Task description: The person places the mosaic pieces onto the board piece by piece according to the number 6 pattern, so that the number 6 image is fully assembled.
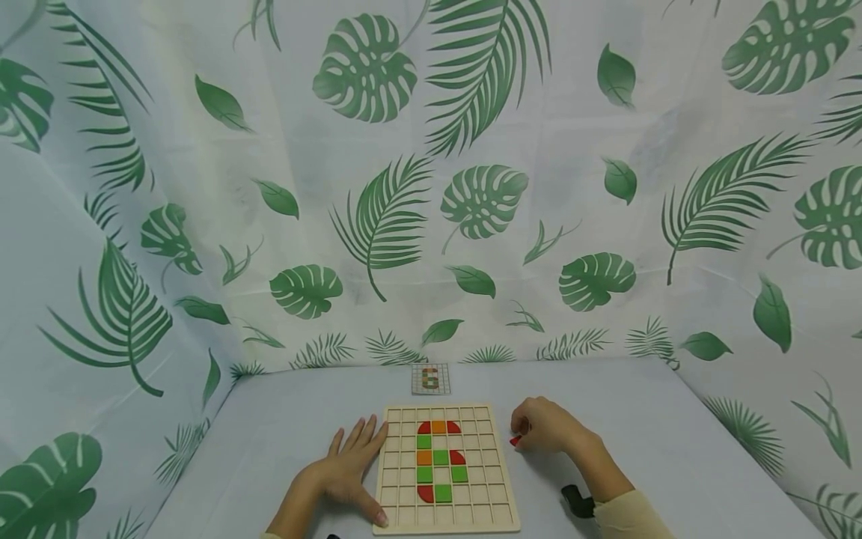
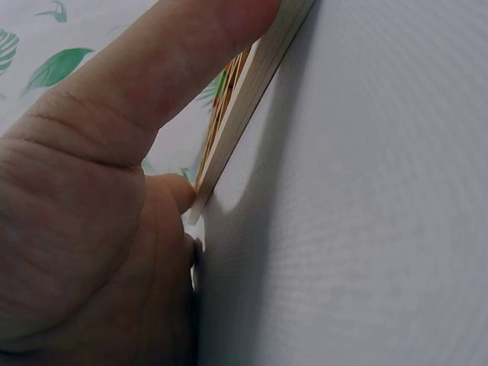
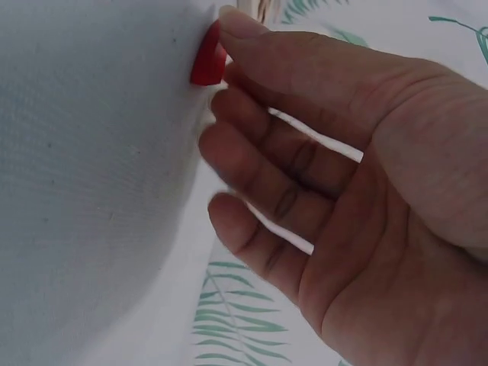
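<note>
My left hand [image 1: 349, 468] is spread along the left side of a wooden grid board [image 1: 397, 516], its thumb touching the near left corner. Red, orange and green tiles lie in the board's cells, among them an orange tile [image 1: 439, 427] in the top row and a green tile [image 1: 443, 493] in the lowest filled row. Right of the board, my right hand [image 1: 548, 425] pinches a red quarter-round tile [image 3: 209, 59] between thumb and finger, just over the table. In the left wrist view the thumb reaches across to the board's edge [image 2: 236, 114].
Beyond the board lies a small pattern card [image 1: 430, 379] with a coloured figure on a grid. A black object [image 1: 578, 501] sits at the right wrist. Leaf-printed cloth [image 1: 471, 202] hangs behind and at both sides of the pale table [image 1: 283, 404].
</note>
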The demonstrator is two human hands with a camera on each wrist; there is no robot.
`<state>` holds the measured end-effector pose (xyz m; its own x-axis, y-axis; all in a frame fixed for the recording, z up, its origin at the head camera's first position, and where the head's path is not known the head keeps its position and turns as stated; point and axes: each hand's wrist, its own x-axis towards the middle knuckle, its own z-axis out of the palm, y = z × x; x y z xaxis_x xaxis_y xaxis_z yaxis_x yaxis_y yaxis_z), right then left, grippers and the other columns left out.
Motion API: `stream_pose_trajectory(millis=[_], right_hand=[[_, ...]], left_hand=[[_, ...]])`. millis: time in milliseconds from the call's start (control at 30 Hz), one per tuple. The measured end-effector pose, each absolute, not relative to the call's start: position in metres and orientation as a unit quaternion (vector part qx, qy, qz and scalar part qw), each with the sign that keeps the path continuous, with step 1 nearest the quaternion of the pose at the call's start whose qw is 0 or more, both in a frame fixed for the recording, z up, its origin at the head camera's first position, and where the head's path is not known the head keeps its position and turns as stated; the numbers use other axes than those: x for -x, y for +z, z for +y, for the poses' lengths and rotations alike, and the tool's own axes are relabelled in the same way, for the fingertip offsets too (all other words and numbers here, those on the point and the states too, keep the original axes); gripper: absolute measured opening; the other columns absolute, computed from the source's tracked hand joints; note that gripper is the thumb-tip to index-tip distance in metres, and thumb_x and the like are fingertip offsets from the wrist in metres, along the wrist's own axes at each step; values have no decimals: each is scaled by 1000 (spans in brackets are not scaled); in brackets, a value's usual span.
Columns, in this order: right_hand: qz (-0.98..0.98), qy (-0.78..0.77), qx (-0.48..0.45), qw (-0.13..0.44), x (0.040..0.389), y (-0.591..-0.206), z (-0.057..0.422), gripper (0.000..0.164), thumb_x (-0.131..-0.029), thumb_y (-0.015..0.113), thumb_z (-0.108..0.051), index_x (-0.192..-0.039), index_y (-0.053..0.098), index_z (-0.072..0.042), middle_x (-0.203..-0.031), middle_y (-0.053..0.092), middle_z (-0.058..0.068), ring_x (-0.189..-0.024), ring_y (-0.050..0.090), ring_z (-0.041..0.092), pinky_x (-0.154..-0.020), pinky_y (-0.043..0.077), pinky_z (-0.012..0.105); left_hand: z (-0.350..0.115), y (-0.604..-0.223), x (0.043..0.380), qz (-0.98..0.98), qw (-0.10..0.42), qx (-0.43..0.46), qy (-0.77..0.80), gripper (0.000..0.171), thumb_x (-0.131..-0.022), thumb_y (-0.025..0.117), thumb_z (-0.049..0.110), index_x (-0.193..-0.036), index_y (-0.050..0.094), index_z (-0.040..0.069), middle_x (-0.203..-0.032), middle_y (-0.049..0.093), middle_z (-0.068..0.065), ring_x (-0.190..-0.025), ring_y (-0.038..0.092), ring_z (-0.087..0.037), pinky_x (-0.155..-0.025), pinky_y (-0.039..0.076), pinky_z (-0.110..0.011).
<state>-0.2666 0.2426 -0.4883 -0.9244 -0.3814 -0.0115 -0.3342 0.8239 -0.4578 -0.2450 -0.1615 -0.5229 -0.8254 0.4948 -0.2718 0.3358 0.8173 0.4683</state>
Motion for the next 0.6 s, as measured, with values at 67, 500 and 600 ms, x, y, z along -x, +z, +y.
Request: stream_pose_trajectory(millis=[67, 500, 600], right_hand=[[958, -223, 173, 47, 266, -488, 241, 22, -72, 92, -6, -78, 73, -12, -72, 61, -5, -69, 53, 15, -62, 46, 32], [962, -208, 174, 31, 261, -483, 237, 30, -72, 90, -1, -76, 64, -15, -70, 56, -5, -67, 50, 15, -59, 42, 32], [958, -216, 188, 33, 262, -484, 239, 31, -73, 89, 1, -77, 62, -15, -70, 56, -6, -66, 50, 13, -58, 41, 30]], left_hand=[[-161, -523, 245, 933, 194, -222, 204, 152, -54, 90, 75, -168, 10, 15, -176, -1, -18, -162, -5, -43, -124, -5, -72], [-162, -522, 246, 933, 194, -225, 202, 152, -55, 90, 75, -168, 9, 15, -176, -2, -18, -162, -6, -43, -124, -6, -72], [-161, -522, 246, 933, 195, -224, 202, 152, -55, 90, 75, -168, 9, 15, -176, -2, -18, -162, -6, -43, -124, -5, -72]])
